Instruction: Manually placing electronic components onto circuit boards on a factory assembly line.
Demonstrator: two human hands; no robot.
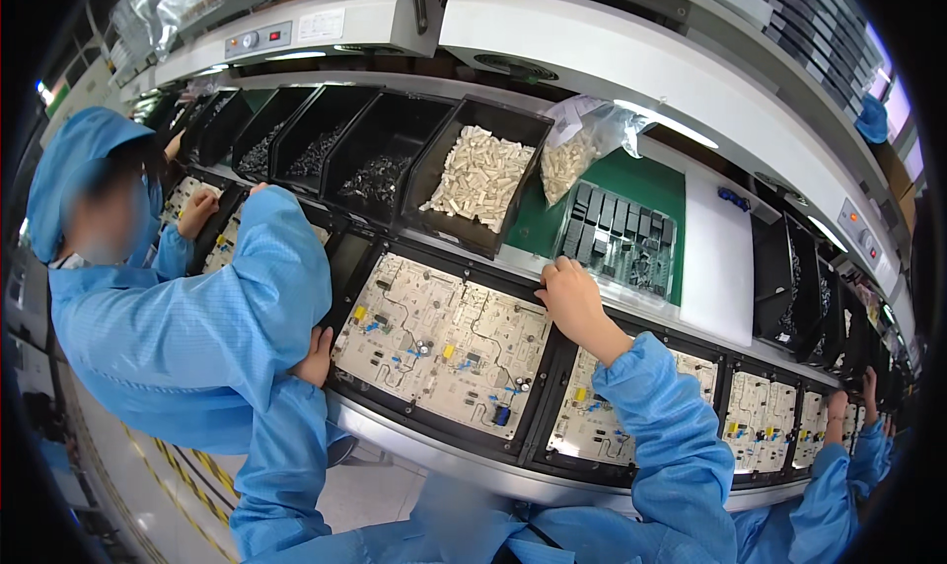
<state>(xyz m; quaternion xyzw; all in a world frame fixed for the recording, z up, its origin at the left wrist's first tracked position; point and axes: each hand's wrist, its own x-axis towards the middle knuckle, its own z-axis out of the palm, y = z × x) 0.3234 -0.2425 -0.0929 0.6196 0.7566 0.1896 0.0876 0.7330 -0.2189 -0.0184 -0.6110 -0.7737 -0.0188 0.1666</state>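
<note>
A pale circuit board [444,342] lies in a black carrier frame [524,436] in front of me, with small black, yellow and blue components on it. My left hand [314,359] is at the frame's left edge, close to a co-worker's sleeve; its fingers are mostly hidden, so I cannot make out its grip. Over the frame's far right corner is my right hand [577,303], its fingers bent and closed toward the thumb. Whatever they hold, if anything, is too small or hidden to name.
Behind the boards stand a black bin of whitish pieces [480,175], dark parts bins [370,160], a plastic bag [572,155] and a clear tray of black components [619,237]. A co-worker [187,288] sits close on my left. Further boards [760,421] and other people's hands [837,416] are rightward.
</note>
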